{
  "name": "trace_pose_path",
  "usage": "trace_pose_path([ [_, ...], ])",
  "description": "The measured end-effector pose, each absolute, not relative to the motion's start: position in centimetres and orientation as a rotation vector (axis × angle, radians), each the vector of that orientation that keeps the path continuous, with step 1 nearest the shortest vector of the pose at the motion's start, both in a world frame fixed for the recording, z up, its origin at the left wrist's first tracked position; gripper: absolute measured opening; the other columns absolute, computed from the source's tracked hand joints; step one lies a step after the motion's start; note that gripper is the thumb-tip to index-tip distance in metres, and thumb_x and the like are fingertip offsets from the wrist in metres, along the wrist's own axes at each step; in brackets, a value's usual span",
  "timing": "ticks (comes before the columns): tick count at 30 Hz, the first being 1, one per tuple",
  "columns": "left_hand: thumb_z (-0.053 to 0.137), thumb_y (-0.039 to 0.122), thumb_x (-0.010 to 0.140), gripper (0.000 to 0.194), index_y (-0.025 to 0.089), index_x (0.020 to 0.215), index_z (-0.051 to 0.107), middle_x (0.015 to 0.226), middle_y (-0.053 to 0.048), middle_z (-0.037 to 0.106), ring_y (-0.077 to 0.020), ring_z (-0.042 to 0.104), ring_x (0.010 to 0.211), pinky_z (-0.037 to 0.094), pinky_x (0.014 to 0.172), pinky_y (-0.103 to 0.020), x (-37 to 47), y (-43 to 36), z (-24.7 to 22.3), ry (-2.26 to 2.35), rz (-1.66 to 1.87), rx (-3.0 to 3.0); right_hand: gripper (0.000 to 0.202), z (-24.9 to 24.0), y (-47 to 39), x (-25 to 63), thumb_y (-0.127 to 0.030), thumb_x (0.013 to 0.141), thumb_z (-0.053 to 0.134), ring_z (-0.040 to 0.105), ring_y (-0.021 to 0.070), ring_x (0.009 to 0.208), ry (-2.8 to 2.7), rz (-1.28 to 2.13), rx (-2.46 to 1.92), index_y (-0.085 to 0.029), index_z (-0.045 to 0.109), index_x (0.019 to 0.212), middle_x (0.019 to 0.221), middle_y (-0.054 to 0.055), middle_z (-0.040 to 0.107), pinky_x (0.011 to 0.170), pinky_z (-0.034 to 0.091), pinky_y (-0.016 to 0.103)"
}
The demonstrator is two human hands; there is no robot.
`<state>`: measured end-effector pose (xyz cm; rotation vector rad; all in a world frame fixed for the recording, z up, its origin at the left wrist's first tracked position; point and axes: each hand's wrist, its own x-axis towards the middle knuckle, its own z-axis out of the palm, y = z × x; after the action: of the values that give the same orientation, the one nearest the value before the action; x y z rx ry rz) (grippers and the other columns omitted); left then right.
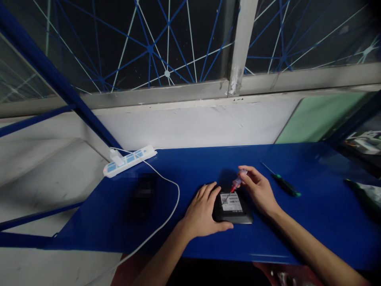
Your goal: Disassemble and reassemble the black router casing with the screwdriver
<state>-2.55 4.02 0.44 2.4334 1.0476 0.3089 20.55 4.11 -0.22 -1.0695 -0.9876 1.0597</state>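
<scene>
A flat black device [238,217] with a white printed label [231,201] lies on the blue table [125,234]. My left hand [204,210] rests against its left side, fingers spread along the far left and thumb at the near edge. Between the fingertips of my right hand [258,186] is a screwdriver [237,182] with a clear and red handle. Its shaft slants down to the left, and the tip is over the label's left part; whether it touches the surface cannot be made out.
A green and black screwdriver [285,185] lies to the right. A white power strip [131,161] sits at the back left, its white cable [177,194] curving across the table. A dark blurred object [143,198] is on the left, a bag [367,194] at the far right.
</scene>
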Motion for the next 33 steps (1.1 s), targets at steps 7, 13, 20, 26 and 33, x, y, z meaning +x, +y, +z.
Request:
trace_pose_path([
  [7,0.079,0.068,0.067,0.107,0.022,0.152,0.033,0.162,-0.015,0.031,-0.0393,0.027,0.149,0.028,0.12,-0.06,-2.41,4.02,0.13,1.044,0.34,2.452,0.035,0.26,4.01,20.26,-0.047,0.084,0.074,0.065,0.0147,0.064,-1.014,1.078,-1.096,-0.025,0.065,0.11,0.082,-0.002,0.067,0.069,0.055,0.031],
  [13,0.077,0.07,0.069,0.107,0.021,0.153,0.032,0.162,-0.015,0.03,-0.0402,0.025,0.149,0.027,0.12,-0.061,-2.39,3.98,0.36,1.044,0.309,2.434,0.038,0.12,3.89,20.13,-0.047,0.083,0.075,0.065,0.0143,0.063,-1.027,1.101,-1.131,-0.023,0.065,0.11,0.08,-0.001,0.068,0.068,0.054,0.03],
  [20,0.077,0.07,0.069,0.107,0.022,0.154,0.032,0.163,-0.015,0.029,-0.0414,0.025,0.149,0.028,0.119,-0.062,-2.37,4.01,0.56,1.041,0.303,2.431,0.038,-0.15,3.87,20.11,-0.048,0.084,0.074,0.065,0.0147,0.064,-1.039,1.105,-1.13,-0.023,0.063,0.111,0.074,-0.002,0.068,0.069,0.054,0.029],
  [26,0.077,0.07,0.07,0.108,0.017,0.153,0.033,0.163,-0.017,0.029,-0.0404,0.024,0.15,0.027,0.121,-0.061,-2.27,3.93,0.86,1.056,0.254,2.439,0.039,-0.52,4.03,20.34,-0.048,0.085,0.073,0.066,0.0152,0.065,-1.064,1.085,-1.167,-0.023,0.063,0.113,0.079,-0.001,0.068,0.07,0.054,0.03],
  [33,0.078,0.07,0.069,0.107,0.021,0.153,0.033,0.161,-0.016,0.031,-0.041,0.027,0.149,0.029,0.119,-0.062,-2.38,4.02,0.36,1.036,0.334,2.457,0.039,0.37,3.82,20.11,-0.049,0.082,0.074,0.064,0.0141,0.062,-1.093,1.018,-1.17,-0.023,0.065,0.11,0.08,-0.001,0.067,0.067,0.055,0.03],
])
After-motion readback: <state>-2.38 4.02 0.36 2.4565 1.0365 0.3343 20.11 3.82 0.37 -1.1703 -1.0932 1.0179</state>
